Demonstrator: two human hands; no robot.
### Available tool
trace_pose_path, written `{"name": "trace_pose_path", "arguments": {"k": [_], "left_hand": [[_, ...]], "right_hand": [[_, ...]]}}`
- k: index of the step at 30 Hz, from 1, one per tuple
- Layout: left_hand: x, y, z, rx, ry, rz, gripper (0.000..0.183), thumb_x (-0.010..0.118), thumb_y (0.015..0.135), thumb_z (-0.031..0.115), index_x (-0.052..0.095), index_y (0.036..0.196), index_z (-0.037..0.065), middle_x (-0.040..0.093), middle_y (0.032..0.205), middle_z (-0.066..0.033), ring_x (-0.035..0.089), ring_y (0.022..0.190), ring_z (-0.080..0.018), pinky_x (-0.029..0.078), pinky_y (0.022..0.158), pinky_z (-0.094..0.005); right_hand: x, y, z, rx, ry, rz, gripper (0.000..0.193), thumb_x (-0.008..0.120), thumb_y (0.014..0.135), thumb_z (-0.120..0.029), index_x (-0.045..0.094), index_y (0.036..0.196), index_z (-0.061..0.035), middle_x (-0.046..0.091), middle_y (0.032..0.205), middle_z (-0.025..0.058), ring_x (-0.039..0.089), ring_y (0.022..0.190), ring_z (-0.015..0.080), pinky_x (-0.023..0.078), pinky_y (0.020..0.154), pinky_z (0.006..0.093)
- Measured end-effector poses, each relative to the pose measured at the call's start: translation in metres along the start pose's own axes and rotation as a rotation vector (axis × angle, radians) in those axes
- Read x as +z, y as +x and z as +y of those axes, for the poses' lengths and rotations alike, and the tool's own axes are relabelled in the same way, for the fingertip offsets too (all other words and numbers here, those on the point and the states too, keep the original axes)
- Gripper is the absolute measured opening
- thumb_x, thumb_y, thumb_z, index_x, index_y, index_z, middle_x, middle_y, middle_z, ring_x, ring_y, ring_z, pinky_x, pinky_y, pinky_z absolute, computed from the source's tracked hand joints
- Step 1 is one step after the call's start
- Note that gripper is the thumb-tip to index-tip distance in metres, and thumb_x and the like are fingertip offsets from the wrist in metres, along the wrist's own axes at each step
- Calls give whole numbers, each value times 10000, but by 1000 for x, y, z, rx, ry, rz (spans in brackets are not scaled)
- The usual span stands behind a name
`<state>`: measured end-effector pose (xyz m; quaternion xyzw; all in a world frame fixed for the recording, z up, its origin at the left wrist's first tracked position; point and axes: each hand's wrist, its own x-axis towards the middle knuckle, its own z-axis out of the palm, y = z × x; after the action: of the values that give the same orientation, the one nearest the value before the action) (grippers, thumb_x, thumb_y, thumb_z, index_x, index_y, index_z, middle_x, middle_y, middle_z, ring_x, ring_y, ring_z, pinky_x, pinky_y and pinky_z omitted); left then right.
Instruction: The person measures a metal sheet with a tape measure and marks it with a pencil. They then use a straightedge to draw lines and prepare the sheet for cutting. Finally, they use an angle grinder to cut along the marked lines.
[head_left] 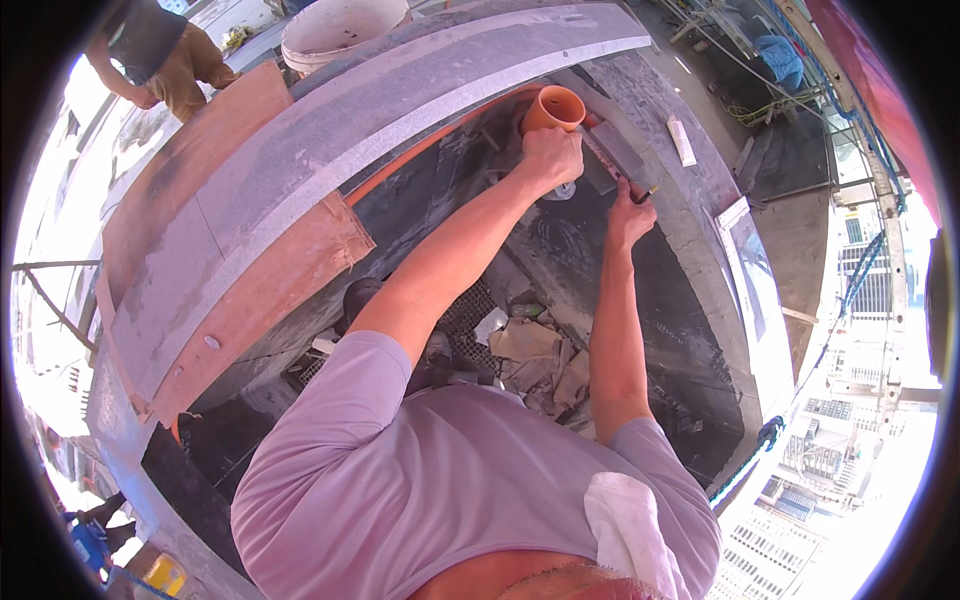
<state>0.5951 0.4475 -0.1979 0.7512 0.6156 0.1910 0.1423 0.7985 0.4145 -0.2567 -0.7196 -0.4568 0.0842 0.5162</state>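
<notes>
An orange plastic pipe socket [558,106] stands with its round mouth upward near the far corner of the recess. My left hand [553,158] is closed in a fist against the near side of it; what the fingers hold is hidden. From beside that fist a thin strip like a tape measure blade [604,163] slants down to my right hand [632,212]. The right fingers are closed round a dark pen [647,194] with a yellowish tip, at the lower end of the strip. Below the left fist shows a small clear or silvery round thing [564,190].
Stone offcuts and rubble [535,345] lie on the recess floor by my feet. A curved grey ledge [330,120] and a wooden board [270,300] border the left. Beyond are a white bucket [335,30], another person [165,55] and a white tube [681,142]. A blue rope [770,432] runs along the right.
</notes>
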Motion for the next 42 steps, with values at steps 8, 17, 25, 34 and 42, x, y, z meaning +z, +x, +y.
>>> {"name": "trace_pose_path", "arguments": {"k": [8,17,25,34,42], "left_hand": [[-2,1,0,-5,-2,-44,317,606,986,213,810,1203,104,841,1124,-170,829,1060,-359,655,841,-509],[-10,-2,2,-15,-46,-117,482,610,927,198,754,1385,161,815,1210,-217,796,1132,-403,627,952,-549],[-20,-20,-11,31,-15,-133,524,611,947,194,737,1456,218,813,1254,-191,793,1165,-385,629,962,-530],[-31,-31,-11,83,32,-154,588,591,928,171,726,1485,303,818,1239,-174,789,1134,-394,619,972,-552],[-69,-111,13,205,-131,-159,542,597,975,156,728,1481,300,819,1095,-199,809,994,-364,637,903,-488]], "right_hand": [[-1,0,1,-7,19,7,341,868,942,-290,869,1099,12,841,929,208,824,868,320,610,852,430],[0,1,7,-17,26,28,382,869,953,-338,862,1114,8,824,866,131,762,699,215,593,726,388],[-17,-2,-12,95,96,-117,425,862,961,-353,841,1161,21,781,824,110,710,603,185,585,607,364],[-16,6,-7,100,96,-176,428,855,960,-342,826,1176,26,804,912,130,725,613,183,572,593,350],[-48,-47,-19,289,546,-42,591,786,1056,-370,660,1397,95,778,1137,164,603,608,115,498,507,287]]}}
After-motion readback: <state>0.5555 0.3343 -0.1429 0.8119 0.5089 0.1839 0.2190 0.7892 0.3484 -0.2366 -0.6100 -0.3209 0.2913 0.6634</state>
